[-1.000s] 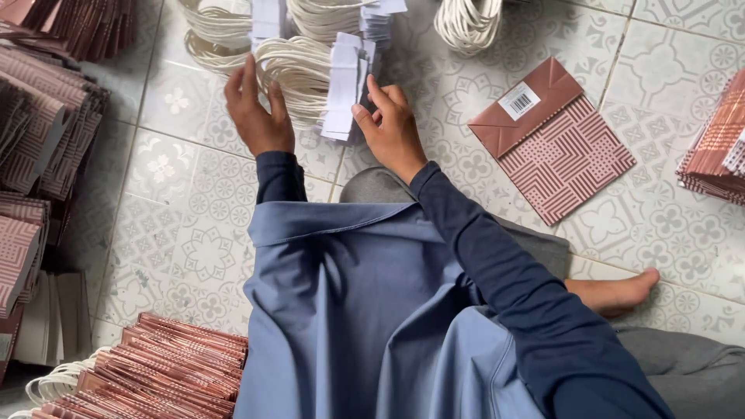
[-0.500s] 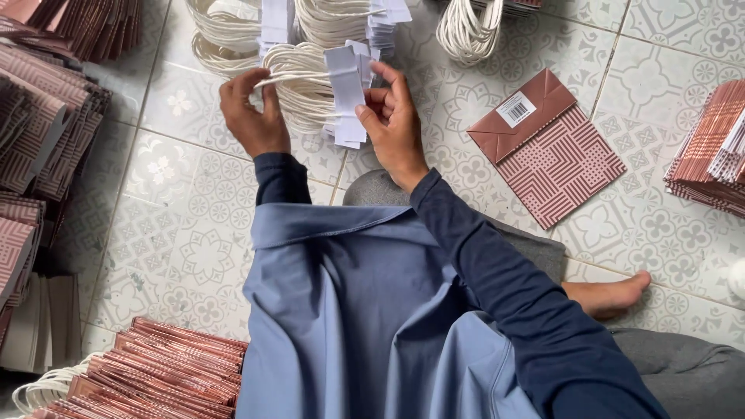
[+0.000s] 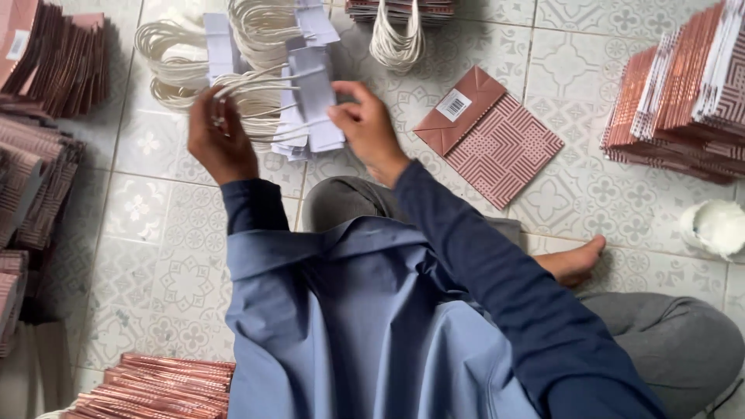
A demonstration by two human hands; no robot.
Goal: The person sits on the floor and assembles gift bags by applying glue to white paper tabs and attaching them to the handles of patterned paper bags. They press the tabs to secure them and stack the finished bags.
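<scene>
Tiled floor (image 3: 621, 194), handle bundle (image 3: 299, 101) in hands.

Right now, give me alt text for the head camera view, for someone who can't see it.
A person seated on a tiled floor holds a bundle of white cord handles with paper strips between the left hand and right hand. A flat pink patterned paper bag lies to the right, with stacks of similar bags around.

Pale patterned floor tiles (image 3: 621, 194) under soft, even light
</scene>
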